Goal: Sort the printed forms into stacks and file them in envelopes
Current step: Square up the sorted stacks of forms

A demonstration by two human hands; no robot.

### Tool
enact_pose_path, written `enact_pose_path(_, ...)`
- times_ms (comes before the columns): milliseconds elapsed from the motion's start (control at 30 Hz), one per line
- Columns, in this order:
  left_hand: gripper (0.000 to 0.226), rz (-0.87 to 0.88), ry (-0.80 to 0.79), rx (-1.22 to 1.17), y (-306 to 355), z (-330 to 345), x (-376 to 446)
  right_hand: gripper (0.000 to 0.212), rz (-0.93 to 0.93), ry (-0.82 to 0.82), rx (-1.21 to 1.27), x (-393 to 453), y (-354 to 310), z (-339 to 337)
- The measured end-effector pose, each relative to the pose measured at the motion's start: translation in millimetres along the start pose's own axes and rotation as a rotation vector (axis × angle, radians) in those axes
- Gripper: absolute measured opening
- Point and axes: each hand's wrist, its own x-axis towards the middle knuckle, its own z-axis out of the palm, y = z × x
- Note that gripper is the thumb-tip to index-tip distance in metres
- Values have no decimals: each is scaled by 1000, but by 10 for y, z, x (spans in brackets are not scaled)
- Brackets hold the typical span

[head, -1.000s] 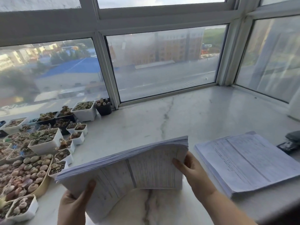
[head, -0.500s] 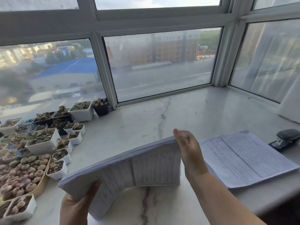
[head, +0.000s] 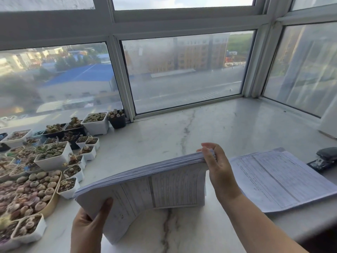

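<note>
Since the frame one second back, our right hand (head: 218, 166) has climbed from the lower right side of the thick bundle of printed forms (head: 145, 181) to its upper right corner, where half a second back it had already arrived; now the grip there reads as a pinch, fingers hooked over the top edge of the sheets and thumb lying down the near face. Head view, the only one we have: our left hand (head: 87, 229) holds the lower left corner, thumb pressed on the printed face and the remaining fingers hidden behind the paper. We see the bundle raised off the marble table (head: 209, 128), bowed between the two hands, its lower right edge close to the table; whether it touches we cannot tell. A second stack of forms (head: 279, 179) lies flat on the table to the right, just beyond the right wrist and apart from the held bundle. A black stapler (head: 324, 159) sits past that stack, and pots of succulents (head: 52, 156) crowd the left side. We judge the shift of the right grip to the top corner as readiness to fan or peel sheets, so sorting appears underway, with one pile laid down. No envelopes are in sight; filing looks well off. Risk, as we judge it: a bowed, thick bundle held only at two corners could slip and spill.
</note>
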Motion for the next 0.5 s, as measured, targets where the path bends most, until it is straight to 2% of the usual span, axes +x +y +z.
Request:
enact_pose_path(100,14,6,14,2,39,15,-17,36,5,-194,-24,-10,-48,-113)
enact_pose_path(200,14,1,22,21,58,31,-26,39,52,-290,-28,19,-52,-184)
enact_pose_path(367,9,-3,28,63,80,53,-43,35,148,-250,95,97,-86,-141)
enact_pose_path(500,10,-7,30,64,111,66,-56,22,194,-218,132,130,-114,-111)
